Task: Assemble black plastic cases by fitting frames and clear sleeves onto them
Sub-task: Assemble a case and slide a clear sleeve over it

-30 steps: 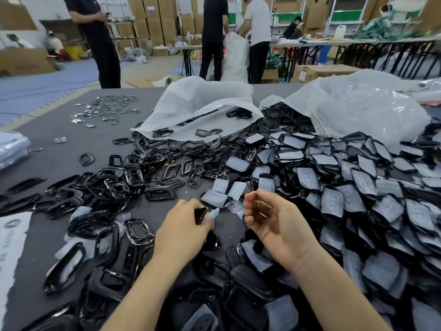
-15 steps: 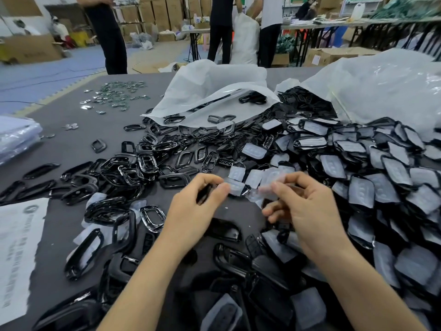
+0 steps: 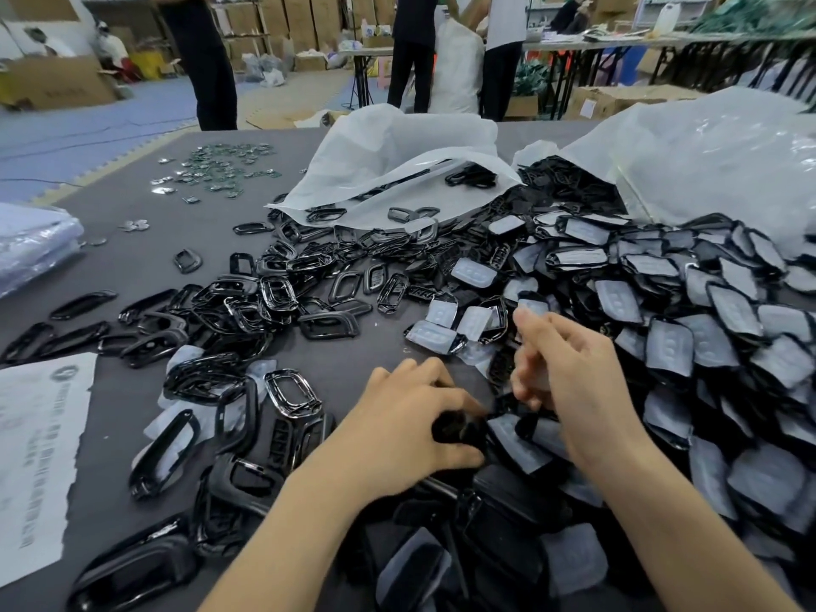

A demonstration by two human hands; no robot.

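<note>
My left hand [image 3: 410, 428] is clenched around a black case [image 3: 457, 428], fingers curled over its top and thumb beneath. The case is dark, smeared by blur, and held low above the parts nearest me. One end of it touches a sleeved piece lying there.

My right hand [image 3: 574, 373] is just beside it and a little farther out, with the fingers bent inward. There is a pale blur at the fingertips, and I cannot tell whether they pinch anything.

A few loose clear sleeves [image 3: 441, 312] lie just beyond my right hand. To my right a deep heap of sleeved cases [image 3: 706, 329] rises, each black shell under a milky cover. To my left glossy black frames [image 3: 273, 298] sprawl, open ovals, some tangled together.

All of it lies on a grey table [image 3: 344, 351]. Two white bags [image 3: 397, 156] slump at the far side, and parts spill from their mouths. Small silvery badges [image 3: 221, 167] are scattered near the far left corner. A printed paper [image 3: 39, 457] lies by my left elbow, and a clear-wrapped stack [image 3: 31, 245] sits at the left edge.

Beyond the table are blue floor mats [image 3: 88, 125], people [image 3: 207, 68] standing, stacked cardboard boxes [image 3: 309, 15] and long worktables [image 3: 618, 39].
</note>
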